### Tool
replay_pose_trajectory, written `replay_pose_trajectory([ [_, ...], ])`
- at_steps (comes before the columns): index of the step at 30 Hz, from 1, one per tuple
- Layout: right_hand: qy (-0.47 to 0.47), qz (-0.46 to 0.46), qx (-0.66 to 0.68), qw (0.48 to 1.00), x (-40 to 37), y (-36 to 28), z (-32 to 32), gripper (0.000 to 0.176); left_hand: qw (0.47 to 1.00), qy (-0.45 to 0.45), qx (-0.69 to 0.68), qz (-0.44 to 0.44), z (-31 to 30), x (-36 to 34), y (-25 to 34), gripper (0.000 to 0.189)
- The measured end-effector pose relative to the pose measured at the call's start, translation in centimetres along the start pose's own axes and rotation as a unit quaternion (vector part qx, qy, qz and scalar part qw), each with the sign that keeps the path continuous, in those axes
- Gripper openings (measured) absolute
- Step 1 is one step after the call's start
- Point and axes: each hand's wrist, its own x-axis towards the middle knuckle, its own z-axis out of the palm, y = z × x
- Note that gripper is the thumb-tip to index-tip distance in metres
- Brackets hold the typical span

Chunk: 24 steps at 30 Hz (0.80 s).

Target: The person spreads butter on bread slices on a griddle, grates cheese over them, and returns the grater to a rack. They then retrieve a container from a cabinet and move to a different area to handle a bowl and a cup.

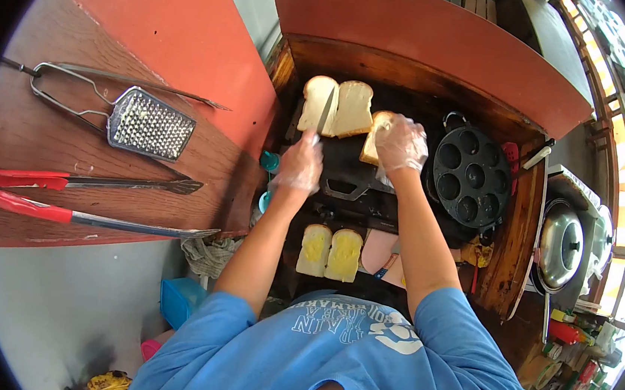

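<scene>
My left hand (301, 165), in a clear plastic glove, is closed around the handle of a knife (326, 112). The blade lies across the left one of two bread slices (318, 104) side by side on the dark griddle. Beside it is the other slice (354, 110), pale and plain on top. My right hand (401, 145), also gloved, is closed on a further bread slice (371, 145) just to the right; its fingers cover much of that slice. Nearer my body lie two slices with yellow spread (329, 253).
A black round-hollowed pan (472, 173) stands right of my right hand. A knife with a blue handle (386, 267) rests on a pink board (377, 250). Red-handled tongs (29, 204) and a grater (151, 123) hang on the left panel. A lidded pot (561, 245) is far right.
</scene>
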Motion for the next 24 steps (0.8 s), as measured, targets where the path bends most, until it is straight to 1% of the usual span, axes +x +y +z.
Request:
replay_pose_trajectory([
  [1, -0.028, 0.021, -0.035, 0.999, -0.5, 0.7, -0.3, 0.041, 1.000, 0.004, -0.009, 0.017, -1.0, -1.7, -0.8, 0.030],
  [3, -0.061, 0.059, -0.090, 0.992, -2.3, 1.0, -0.7, 0.061, 0.992, 0.045, -0.005, 0.117, -2.7, -5.0, -2.6, 0.038],
  [4, -0.120, 0.074, -0.141, 0.980, -2.7, 0.7, -1.0, 0.077, 0.994, 0.023, -0.009, 0.109, -3.3, -6.3, -3.4, 0.039],
  [5, -0.158, 0.077, -0.167, 0.970, -3.1, -0.3, -1.9, 0.081, 0.995, 0.000, -0.013, 0.101, -3.8, -7.2, -4.2, 0.039],
  [6, -0.177, 0.088, -0.165, 0.966, -3.3, -1.0, -2.5, 0.083, 0.995, -0.019, 0.000, 0.099, -4.4, -7.7, -4.5, 0.036],
  [7, -0.197, 0.097, -0.163, 0.962, -3.4, -1.6, -2.8, 0.085, 0.995, -0.020, -0.001, 0.102, -4.5, -7.5, -4.5, 0.036],
  [8, -0.194, 0.116, -0.156, 0.962, -3.4, -1.9, -2.1, 0.090, 0.996, -0.047, 0.031, 0.069, -4.8, -7.4, -4.5, 0.036],
  [9, -0.193, 0.115, -0.155, 0.962, -3.3, -1.7, -1.3, 0.090, 0.995, -0.072, 0.064, 0.035, -5.2, -7.3, -4.4, 0.036],
  [11, -0.172, 0.146, -0.116, 0.967, -2.9, -1.6, 0.1, 0.107, 0.994, -0.063, 0.074, 0.045, -4.5, -5.8, -4.4, 0.037],
  [13, -0.159, 0.156, -0.119, 0.968, -2.6, -1.5, 0.2, 0.109, 0.993, -0.063, 0.093, 0.034, -3.9, -4.3, -3.5, 0.036],
  [14, -0.146, 0.166, -0.123, 0.967, -2.6, -1.3, 0.2, 0.112, 0.996, -0.042, 0.061, 0.050, -3.3, -3.8, -3.7, 0.034],
  [15, -0.172, 0.192, -0.120, 0.959, -2.4, -1.7, -1.2, 0.100, 0.996, -0.043, 0.061, 0.049, -3.2, -3.5, -3.5, 0.034],
  [17, -0.189, 0.197, -0.113, 0.955, -2.4, -0.4, -1.6, 0.102, 0.996, -0.052, 0.049, 0.061, -3.1, -3.5, -3.2, 0.033],
  [18, -0.226, 0.203, -0.105, 0.947, -2.3, -0.2, -2.5, 0.103, 0.996, -0.064, 0.044, 0.041, -3.6, -3.9, -2.3, 0.034],
  [19, -0.228, 0.201, -0.106, 0.947, -2.5, 0.1, -2.6, 0.103, 0.996, -0.063, 0.044, 0.038, -3.7, -4.3, -2.2, 0.034],
  [21, -0.258, 0.187, -0.124, 0.940, -3.0, 0.6, -2.8, 0.102, 0.993, -0.102, 0.051, 0.014, -3.9, -5.1, -1.9, 0.035],
  [22, -0.218, 0.176, -0.120, 0.952, -3.7, 0.7, -2.7, 0.087, 0.995, -0.096, 0.027, 0.028, -4.4, -5.7, -1.4, 0.035],
  [23, -0.219, 0.176, -0.122, 0.952, -4.0, 0.8, -2.8, 0.087, 0.995, -0.096, 0.025, 0.027, -4.4, -6.1, -1.2, 0.035],
  [24, -0.202, 0.163, -0.123, 0.958, -4.3, 0.7, -2.9, 0.083, 0.995, -0.097, -0.002, 0.026, -4.5, -6.6, -1.0, 0.035],
])
